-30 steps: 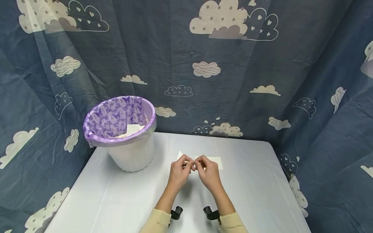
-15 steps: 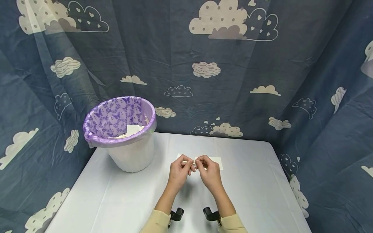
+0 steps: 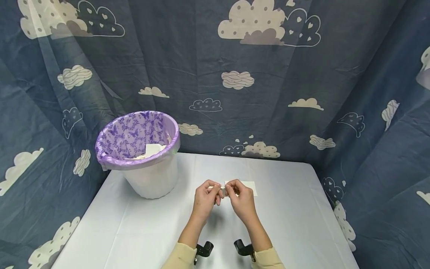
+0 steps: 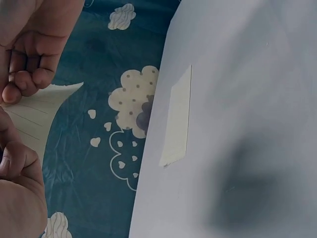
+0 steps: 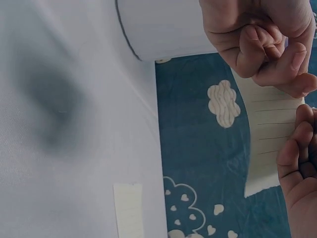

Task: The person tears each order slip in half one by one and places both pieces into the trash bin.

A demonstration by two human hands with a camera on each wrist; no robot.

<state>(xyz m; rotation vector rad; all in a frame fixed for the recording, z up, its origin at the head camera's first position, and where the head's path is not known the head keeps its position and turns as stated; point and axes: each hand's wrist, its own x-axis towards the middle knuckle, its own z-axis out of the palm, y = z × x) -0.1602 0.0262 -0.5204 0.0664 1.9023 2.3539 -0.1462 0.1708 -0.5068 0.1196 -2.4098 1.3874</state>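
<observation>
Both hands meet over the table in the head view, thumbs and fingertips almost together. My left hand and right hand pinch one piece of cream ruled paper between them. In the right wrist view it hangs curved from the fingers, with one short edge ragged; the left hand shows at the top and the right hand below it. From the left wrist, the same paper spans the two hands. Another cream paper piece lies flat on the table beyond the right hand.
A white bin with a purple butterfly-print liner stands at the table's left, with pale paper pieces inside. A white cloth covers the table. Dark blue cloud-print curtain hangs around the back and sides.
My left hand has shifted and turned slightly left and down. The pale paper corner that showed above it is out of sight in the head view. The right hand has barely moved.
</observation>
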